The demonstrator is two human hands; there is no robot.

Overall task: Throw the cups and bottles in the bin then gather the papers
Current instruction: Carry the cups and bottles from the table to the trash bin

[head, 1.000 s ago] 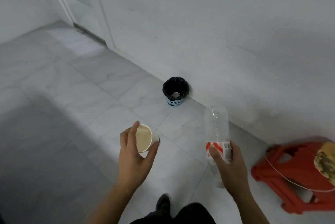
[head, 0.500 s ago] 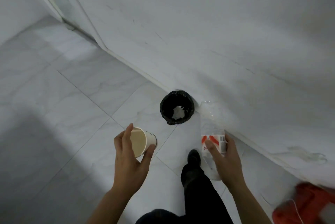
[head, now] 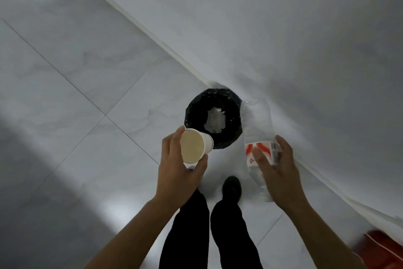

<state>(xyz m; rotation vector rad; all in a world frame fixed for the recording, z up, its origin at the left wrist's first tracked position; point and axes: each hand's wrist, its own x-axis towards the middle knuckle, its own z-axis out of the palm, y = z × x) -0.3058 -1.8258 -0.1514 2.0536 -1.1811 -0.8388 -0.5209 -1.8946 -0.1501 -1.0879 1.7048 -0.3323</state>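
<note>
My left hand (head: 176, 178) grips a white paper cup (head: 195, 146), tipped on its side with its mouth facing me, at the near left rim of the bin. My right hand (head: 275, 171) holds a clear plastic bottle (head: 258, 129) with a red and white label, lying lengthwise just right of the bin. The small round bin (head: 194, 108) has a black liner and stands on the floor against the wall. Crumpled white paper lies inside it.
White tiled floor spreads to the left. A white wall with a baseboard (head: 152, 35) runs diagonally behind the bin. My legs in dark trousers and a black shoe (head: 231, 188) stand just before the bin. A red stool (head: 383, 247) shows at the bottom right corner.
I have walked up to the bin, which now sits directly below my hands. The cup and bottle have come over and beside its rim. The red stool slid nearly out of view.
</note>
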